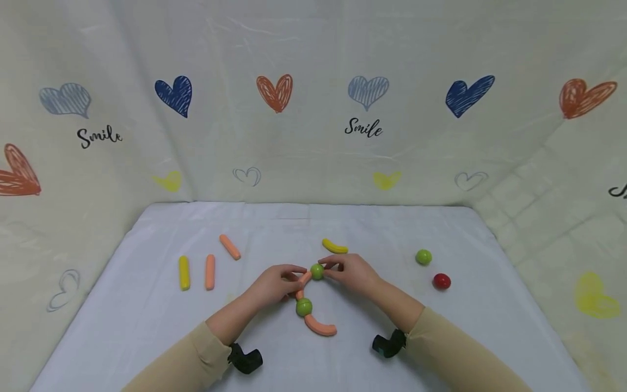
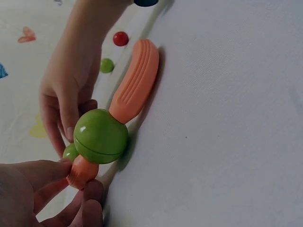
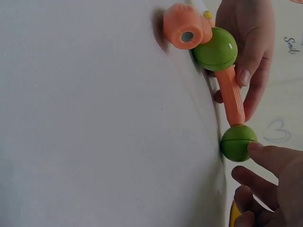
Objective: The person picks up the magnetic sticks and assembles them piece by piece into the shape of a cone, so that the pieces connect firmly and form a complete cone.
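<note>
Hands: the left hand (image 1: 275, 283), at the centre of the head view, pinches the upper orange rod (image 3: 229, 97) between thumb and fingers. The right hand (image 1: 354, 273), just right of centre, has its thumb against the upper green ball (image 1: 317, 271); in the right wrist view its forefinger appears just beside the ball, and whether a pinch is closed cannot be told.

Assembly: located at the centre to lower centre of the head view. From the top it runs upper green ball, upper orange rod, lower green ball (image 1: 303, 306), curved orange rod (image 1: 320, 326). Each part touches its neighbour. The curved orange rod sweeps down and to the right; its free end shows a grey disc in the right wrist view.

Loose parts: a yellow rod (image 1: 184, 273) stands lengthwise at centre left, with a straight orange rod (image 1: 209, 271) beside it and a tilted orange rod (image 1: 229, 246) above and to the right. A curved yellow rod (image 1: 334, 246) lies just above the right hand. At right, a loose green ball (image 1: 423, 257) lies above a red ball (image 1: 441, 281), near but apart.

Surroundings: white tablecloth (image 1: 372, 226); pale backdrop (image 1: 313, 38) printed with hearts; beige sleeves (image 1: 178, 359) on both arms
</note>
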Demonstrator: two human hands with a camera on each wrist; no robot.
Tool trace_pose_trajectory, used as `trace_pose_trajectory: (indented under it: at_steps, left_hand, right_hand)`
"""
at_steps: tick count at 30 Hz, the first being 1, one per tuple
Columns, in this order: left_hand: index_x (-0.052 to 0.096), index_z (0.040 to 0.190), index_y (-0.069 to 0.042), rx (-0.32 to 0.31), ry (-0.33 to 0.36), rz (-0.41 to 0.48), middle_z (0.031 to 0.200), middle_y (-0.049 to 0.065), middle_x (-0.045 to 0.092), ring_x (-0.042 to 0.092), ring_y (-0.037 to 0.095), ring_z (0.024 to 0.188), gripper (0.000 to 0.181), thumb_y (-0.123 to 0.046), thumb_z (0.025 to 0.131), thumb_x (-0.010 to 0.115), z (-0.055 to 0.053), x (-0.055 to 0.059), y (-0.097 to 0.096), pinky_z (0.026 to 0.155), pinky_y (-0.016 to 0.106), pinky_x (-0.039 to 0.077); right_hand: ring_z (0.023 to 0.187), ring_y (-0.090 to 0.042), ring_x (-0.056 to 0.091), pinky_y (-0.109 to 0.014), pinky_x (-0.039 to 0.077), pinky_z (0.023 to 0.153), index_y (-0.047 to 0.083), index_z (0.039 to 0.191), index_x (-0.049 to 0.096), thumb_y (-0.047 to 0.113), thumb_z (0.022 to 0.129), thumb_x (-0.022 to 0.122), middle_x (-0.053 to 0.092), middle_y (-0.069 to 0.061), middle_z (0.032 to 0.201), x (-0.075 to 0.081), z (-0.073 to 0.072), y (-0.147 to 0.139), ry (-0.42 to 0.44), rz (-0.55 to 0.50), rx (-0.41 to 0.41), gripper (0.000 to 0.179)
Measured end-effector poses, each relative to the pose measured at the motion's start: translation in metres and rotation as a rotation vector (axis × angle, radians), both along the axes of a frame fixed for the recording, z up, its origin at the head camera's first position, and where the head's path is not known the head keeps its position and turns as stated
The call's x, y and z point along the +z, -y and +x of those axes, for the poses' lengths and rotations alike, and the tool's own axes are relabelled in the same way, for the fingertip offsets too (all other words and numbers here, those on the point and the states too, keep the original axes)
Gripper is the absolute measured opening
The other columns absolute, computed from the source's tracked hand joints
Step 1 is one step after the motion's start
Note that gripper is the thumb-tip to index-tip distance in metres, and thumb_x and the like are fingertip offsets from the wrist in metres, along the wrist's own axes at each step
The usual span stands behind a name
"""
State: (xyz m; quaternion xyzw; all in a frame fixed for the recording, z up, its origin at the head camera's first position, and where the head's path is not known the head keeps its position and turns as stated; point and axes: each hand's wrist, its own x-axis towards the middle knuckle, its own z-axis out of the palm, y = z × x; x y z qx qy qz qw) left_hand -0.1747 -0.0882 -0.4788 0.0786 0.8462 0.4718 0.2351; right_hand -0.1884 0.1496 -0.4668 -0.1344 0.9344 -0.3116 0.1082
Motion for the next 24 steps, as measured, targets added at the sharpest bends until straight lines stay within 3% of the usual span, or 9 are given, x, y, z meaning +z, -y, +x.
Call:
trace_pose_trajectory:
  at_steps: [11,24]
  left_hand:
    - [0.066,0.130,-0.020,0.003,0.008,0.007,0.105,0.003,0.066,0.061,0.016,0.068,0.039,-0.023,0.091,0.072,0.001,0.004,0.000,0.062,0.031,0.051]
    - [0.066,0.130,-0.020,0.006,0.015,0.018,0.105,0.003,0.065,0.060,0.016,0.068,0.040,-0.023,0.091,0.073,0.000,0.002,0.001,0.063,0.030,0.051]
  right_hand:
    - [0.077,-0.016,0.052,-0.031,0.044,0.063,0.017,0.121,0.072,0.024,0.092,0.073,0.069,0.001,0.104,0.017,-0.024,-0.037,-0.049,-0.028,-0.020,0.030]
    - [0.087,-0.019,0.053,-0.033,0.046,0.073,0.014,0.127,0.068,0.023,0.092,0.072,0.067,-0.003,0.113,0.011,-0.048,-0.052,-0.015,0.073,0.015,0.037]
